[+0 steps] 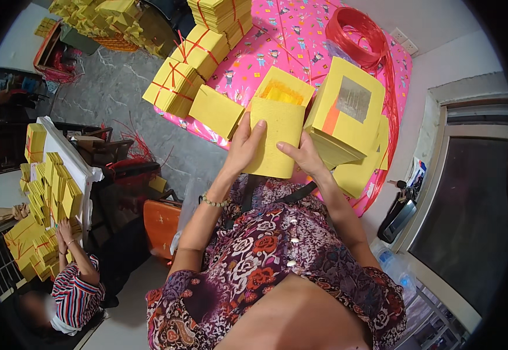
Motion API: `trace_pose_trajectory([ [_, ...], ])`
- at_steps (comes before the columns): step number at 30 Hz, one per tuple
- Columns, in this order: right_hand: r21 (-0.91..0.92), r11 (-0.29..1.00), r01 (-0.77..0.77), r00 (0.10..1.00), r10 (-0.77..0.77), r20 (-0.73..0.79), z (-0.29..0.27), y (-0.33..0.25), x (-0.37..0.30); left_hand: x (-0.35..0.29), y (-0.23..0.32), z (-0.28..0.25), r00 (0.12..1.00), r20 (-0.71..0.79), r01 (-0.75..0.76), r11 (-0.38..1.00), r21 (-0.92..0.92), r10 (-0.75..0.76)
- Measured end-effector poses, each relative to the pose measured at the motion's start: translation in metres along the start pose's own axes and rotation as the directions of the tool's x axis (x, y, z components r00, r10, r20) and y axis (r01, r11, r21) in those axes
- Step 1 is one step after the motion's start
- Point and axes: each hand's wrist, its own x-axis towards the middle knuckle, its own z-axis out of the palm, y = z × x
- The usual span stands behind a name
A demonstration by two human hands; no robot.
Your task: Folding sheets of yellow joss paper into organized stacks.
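Observation:
Between my two hands is a folded sheet of coarse yellow paper (276, 137), held upright near the table's front edge. My left hand (247, 143) grips its left side with the thumb on the front. My right hand (305, 154) closes on its lower right edge, thumb also in front. The fingers behind the paper are hidden. Just beyond it lies a yellow sheet with an orange-gold patch (283, 92). Right of that stands a thick stack of yellow paper (331, 125) with a silver square and an orange strip on top. A flat yellow pile (216, 111) lies to the left.
Bundles of yellow paper tied with red strands (175, 87) line the left edge of the pink patterned table cover (289, 35). A red strand coil (356, 38) sits at the far right. Another person (76, 291) handles yellow bundles at a white table (93, 175).

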Motion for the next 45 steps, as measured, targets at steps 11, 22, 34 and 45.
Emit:
trace_pose_trajectory([
  [11, -0.062, 0.997, 0.046, 0.999, -0.045, 0.005, 0.000, -0.006, -0.001, -0.001, -0.004, 0.001, 0.996, -0.035, -0.078, 0.997, 0.018, 0.078],
  [22, 0.115, 0.985, -0.126, 0.989, 0.134, -0.069, 0.010, -0.015, 0.008, 0.012, 0.009, -0.002, 0.985, -0.024, 0.164, 0.971, -0.174, -0.171],
  [34, -0.003, 0.999, -0.034, 0.995, 0.034, -0.095, 0.011, -0.012, 0.003, 0.010, -0.010, -0.002, 0.995, -0.054, 0.082, 0.995, -0.054, -0.085],
  [45, 0.067, 0.998, -0.001, 0.992, 0.010, -0.127, 0.023, -0.020, -0.004, -0.009, 0.001, 0.009, 0.976, -0.125, -0.132, 0.943, 0.304, 0.177],
])
